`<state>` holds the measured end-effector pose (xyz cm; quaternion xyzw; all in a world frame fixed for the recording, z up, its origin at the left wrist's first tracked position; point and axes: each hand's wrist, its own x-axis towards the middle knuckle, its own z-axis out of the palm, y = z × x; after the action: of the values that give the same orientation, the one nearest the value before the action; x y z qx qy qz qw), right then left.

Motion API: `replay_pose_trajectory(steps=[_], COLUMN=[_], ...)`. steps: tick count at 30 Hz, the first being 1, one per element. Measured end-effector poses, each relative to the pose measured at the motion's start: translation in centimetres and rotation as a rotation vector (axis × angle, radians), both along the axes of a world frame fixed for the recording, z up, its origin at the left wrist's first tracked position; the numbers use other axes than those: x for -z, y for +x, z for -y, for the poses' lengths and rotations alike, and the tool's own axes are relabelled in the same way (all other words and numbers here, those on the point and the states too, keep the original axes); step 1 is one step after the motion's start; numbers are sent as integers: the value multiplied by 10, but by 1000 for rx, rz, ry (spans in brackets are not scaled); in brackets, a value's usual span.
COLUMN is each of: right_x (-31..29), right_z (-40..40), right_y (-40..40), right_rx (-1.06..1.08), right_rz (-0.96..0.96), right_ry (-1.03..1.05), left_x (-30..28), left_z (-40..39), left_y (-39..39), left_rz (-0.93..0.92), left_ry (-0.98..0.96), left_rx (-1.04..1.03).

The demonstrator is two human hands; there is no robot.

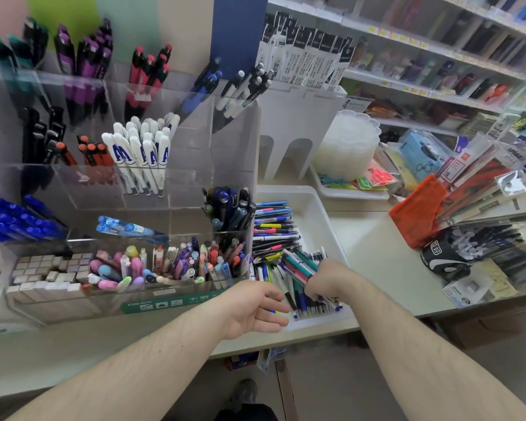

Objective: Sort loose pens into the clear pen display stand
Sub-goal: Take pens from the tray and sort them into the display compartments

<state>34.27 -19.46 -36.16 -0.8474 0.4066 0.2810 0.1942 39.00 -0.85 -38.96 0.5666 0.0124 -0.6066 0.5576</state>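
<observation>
A white tray (316, 214) on the counter holds a heap of loose pens (274, 229). My right hand (325, 279) is over the tray's near end and grips a thick bundle of pens (302, 268), their tips pointing down toward me. My left hand (255, 308) hovers just left of it at the tray's front corner, fingers relaxed and holding nothing. The clear pen display stand (189, 183) rises to the left of the tray, its tiered compartments filled with black, purple, red, blue and white pens.
A low clear box (73, 299) of erasers and small pens fronts the stand. White refill holder (298, 123) and stacked plastic dishes (346, 144) stand behind the tray. Packaged goods and an orange pouch (416, 211) crowd the right counter. Shelves line the back.
</observation>
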Motion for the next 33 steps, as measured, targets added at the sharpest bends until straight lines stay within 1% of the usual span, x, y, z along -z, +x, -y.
replay_pose_trajectory(steps=[4, 9, 11, 13, 16, 18, 25, 30, 33], right_x=[2, -4, -9, -13, -24, -31, -51, -67, -74], right_z=[12, 3, -8, -19, -41, -55, -92, -112, -120], right_y=[-16, -37, -40, -41, -37, -32, -21, -18, -14], right_rx=[192, 356, 376, 358, 332, 296, 171, 81, 15], right_rz=[158, 373, 453, 523, 641, 697, 792, 857, 882], right_ry=[226, 419, 484, 518, 543, 546, 554, 576, 557], left_x=[-5, -7, -11, -15, -22, -28, -50, -64, -71], left_z=[2, 4, 5, 5, 5, 2, -13, -18, -20], left_y=[0, -1, -2, -3, -3, -2, 3, 1, 1], left_rz=[-17, -45, -59, -65, -54, -47, -2, 102, 123], left_ry=[-16, -57, -90, -135, -257, -321, -469, -478, -510], left_rx=[6, 29, 40, 43, 39, 4, -109, -299, -376])
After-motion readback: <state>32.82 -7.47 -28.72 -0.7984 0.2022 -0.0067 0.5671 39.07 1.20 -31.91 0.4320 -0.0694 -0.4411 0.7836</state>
